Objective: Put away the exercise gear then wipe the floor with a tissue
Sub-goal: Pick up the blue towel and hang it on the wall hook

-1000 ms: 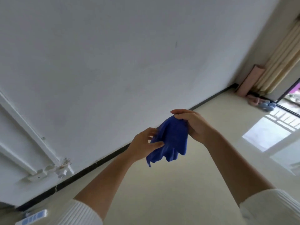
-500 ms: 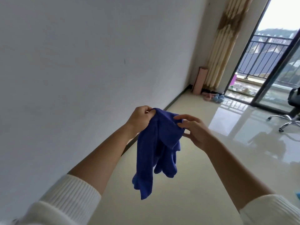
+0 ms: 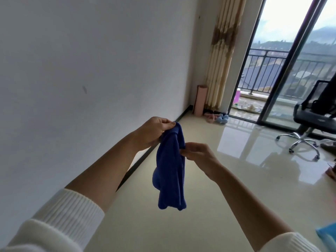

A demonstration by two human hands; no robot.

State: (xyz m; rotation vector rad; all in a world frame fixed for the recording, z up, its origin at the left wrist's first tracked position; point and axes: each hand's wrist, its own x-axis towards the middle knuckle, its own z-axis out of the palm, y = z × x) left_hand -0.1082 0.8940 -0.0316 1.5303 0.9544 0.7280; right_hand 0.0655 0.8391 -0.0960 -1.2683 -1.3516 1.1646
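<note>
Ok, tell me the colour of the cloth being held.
Plain deep blue cloth, seen in the head view.

We can read no text, label, brand, number or sign anywhere in this view.

Corner of blue cloth [image 3: 171,170] within fingers [image 3: 165,124] of left hand [image 3: 151,132]; office chair [image 3: 309,115] past right edge.
</note>
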